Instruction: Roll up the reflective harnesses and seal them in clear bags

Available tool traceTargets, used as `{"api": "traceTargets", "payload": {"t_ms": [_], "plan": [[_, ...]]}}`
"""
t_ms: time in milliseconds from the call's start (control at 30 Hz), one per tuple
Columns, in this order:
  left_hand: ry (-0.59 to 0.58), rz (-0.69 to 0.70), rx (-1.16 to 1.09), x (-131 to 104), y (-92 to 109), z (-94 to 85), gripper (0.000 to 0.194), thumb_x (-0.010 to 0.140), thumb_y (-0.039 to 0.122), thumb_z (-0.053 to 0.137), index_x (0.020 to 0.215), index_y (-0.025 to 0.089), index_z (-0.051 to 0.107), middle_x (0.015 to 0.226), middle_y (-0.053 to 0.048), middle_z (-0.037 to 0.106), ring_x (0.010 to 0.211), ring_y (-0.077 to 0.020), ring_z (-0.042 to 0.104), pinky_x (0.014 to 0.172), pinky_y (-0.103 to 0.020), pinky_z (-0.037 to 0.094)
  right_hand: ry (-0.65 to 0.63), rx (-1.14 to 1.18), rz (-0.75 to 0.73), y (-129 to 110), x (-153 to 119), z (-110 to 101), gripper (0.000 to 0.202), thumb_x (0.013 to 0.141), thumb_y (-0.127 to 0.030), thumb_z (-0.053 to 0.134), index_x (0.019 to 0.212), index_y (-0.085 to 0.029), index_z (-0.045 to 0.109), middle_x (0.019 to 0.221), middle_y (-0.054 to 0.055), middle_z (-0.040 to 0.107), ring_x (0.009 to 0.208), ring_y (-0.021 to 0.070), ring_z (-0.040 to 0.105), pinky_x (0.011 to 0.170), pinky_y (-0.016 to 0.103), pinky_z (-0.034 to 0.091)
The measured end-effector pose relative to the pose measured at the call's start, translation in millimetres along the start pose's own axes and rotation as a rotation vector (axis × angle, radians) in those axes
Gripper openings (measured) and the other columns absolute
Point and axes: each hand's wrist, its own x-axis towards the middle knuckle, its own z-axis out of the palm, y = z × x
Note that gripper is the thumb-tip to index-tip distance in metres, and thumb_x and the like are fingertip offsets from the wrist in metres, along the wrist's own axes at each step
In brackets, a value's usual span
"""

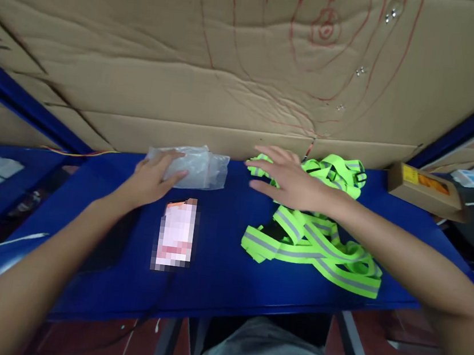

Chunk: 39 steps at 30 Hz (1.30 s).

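Note:
My left hand (157, 174) rests on a stack of clear plastic bags (206, 168) at the back of the blue table, fingers spread over their left part. To the right, my right hand (284, 177) is stretched out with its fingers apart, over or against a bundle of neon green reflective straps (336, 172). Whether it touches them I cannot tell. Nearer to me lies another heap of green straps with grey reflective stripes (318, 251), loosely looped. A pixelated phone-like object (176, 233) lies in front of my left hand.
A cardboard wall (146, 74) with red drawn rings stands behind the blue table (211, 278). At the back right corner sits a small cardboard box (425, 189). Blue frame posts (33, 106) rise at both sides. A white cable (8, 241) lies at the left.

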Motion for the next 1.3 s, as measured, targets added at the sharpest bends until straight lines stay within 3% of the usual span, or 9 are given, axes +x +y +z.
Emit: {"api": "traceTargets", "payload": {"t_ms": [100, 233, 467, 600, 767, 867, 1000, 1167, 1300], "plan": [[-0.005, 0.056, -0.101, -17, 42, -16.0, 0.052, 0.101, 0.067, 0.045, 0.136, 0.032, 0.062, 0.143, -0.005, 0.067, 0.133, -0.0339, 0.064, 0.120, -0.054, 0.049, 0.000, -0.091, 0.096, 7, -97, -19, 0.050, 0.107, -0.055, 0.047, 0.147, -0.029, 0.064, 0.156, 0.011, 0.059, 0.148, 0.0337, 0.052, 0.120, 0.058, 0.041], [-0.221, 0.118, -0.254, -63, 134, -17.0, 0.046, 0.099, 0.066, 0.052, 0.141, 0.048, 0.059, 0.143, 0.005, 0.068, 0.131, -0.0305, 0.066, 0.116, -0.050, 0.055, 0.071, -0.227, 0.345, -5, -197, 9, 0.065, 0.098, -0.068, 0.056, 0.152, -0.032, 0.057, 0.154, 0.012, 0.061, 0.140, 0.0352, 0.059, 0.110, 0.056, 0.048], [-0.282, 0.044, -0.037, -88, 256, 58.4, 0.070, 0.098, 0.067, 0.054, 0.152, 0.022, 0.054, 0.151, -0.018, 0.061, 0.142, -0.0400, 0.055, 0.116, -0.061, 0.045, 0.238, -0.052, 0.567, -17, -241, 64, 0.040, 0.105, -0.053, 0.051, 0.123, -0.025, 0.073, 0.138, 0.014, 0.071, 0.123, 0.0326, 0.070, 0.095, 0.048, 0.056], [-0.217, -0.097, -0.052, -78, 264, 76.9, 0.036, 0.099, 0.039, 0.056, 0.127, 0.022, 0.070, 0.133, -0.020, 0.069, 0.129, -0.0424, 0.061, 0.104, -0.062, 0.049, 0.387, 0.107, 0.632, -5, -248, 73, 0.035, 0.106, -0.048, 0.048, 0.106, -0.025, 0.075, 0.115, 0.011, 0.077, 0.103, 0.0287, 0.075, 0.088, 0.043, 0.058], [-0.163, -0.162, -0.209, -70, 245, 55.5, 0.033, 0.100, 0.031, 0.047, 0.117, 0.020, 0.072, 0.114, -0.014, 0.077, 0.107, -0.0342, 0.072, 0.094, -0.051, 0.054, 0.620, -0.184, 0.809, 1, -250, 62, 0.044, 0.107, -0.041, 0.043, 0.131, -0.015, 0.068, 0.130, 0.023, 0.070, 0.121, 0.0395, 0.067, 0.098, 0.055, 0.054], [-0.231, -0.073, -0.350, -51, 243, 35.0, 0.033, 0.099, 0.039, 0.049, 0.112, 0.021, 0.072, 0.099, -0.005, 0.078, 0.086, -0.0223, 0.072, 0.077, -0.034, 0.056, 0.701, -0.305, 0.537, -23, -225, 36, 0.052, 0.105, -0.039, 0.052, 0.152, -0.017, 0.052, 0.152, 0.024, 0.056, 0.144, 0.0380, 0.053, 0.114, 0.056, 0.044], [-0.257, 0.151, -0.630, -10, 250, 19.7, 0.037, 0.093, 0.045, 0.057, 0.115, 0.018, 0.071, 0.112, -0.004, 0.077, 0.102, -0.0223, 0.070, 0.089, -0.032, 0.054, 0.422, -0.213, 0.049, -40, -164, -3, 0.060, 0.102, -0.038, 0.061, 0.159, -0.025, 0.044, 0.159, 0.015, 0.055, 0.150, 0.0337, 0.050, 0.124, 0.054, 0.033], [-0.300, 0.154, -0.612, 17, 235, 29.3, 0.044, 0.088, 0.045, 0.064, 0.123, 0.019, 0.069, 0.119, -0.007, 0.075, 0.111, -0.0255, 0.069, 0.101, -0.038, 0.053, 0.182, 0.383, 0.187, 33, -105, -9, 0.043, 0.087, -0.043, 0.076, 0.123, -0.021, 0.072, 0.118, 0.009, 0.078, 0.107, 0.0300, 0.073, 0.096, 0.043, 0.053], [-0.345, 0.141, -0.578, 14, 218, 45.5, 0.067, 0.082, 0.045, 0.074, 0.143, 0.020, 0.060, 0.127, -0.011, 0.071, 0.112, -0.0275, 0.069, 0.099, -0.041, 0.056, 0.353, 0.629, 0.339, 78, -98, 24, 0.041, 0.080, -0.056, 0.076, 0.099, -0.019, 0.073, 0.102, 0.007, 0.078, 0.097, 0.0285, 0.072, 0.090, 0.042, 0.054]]}}
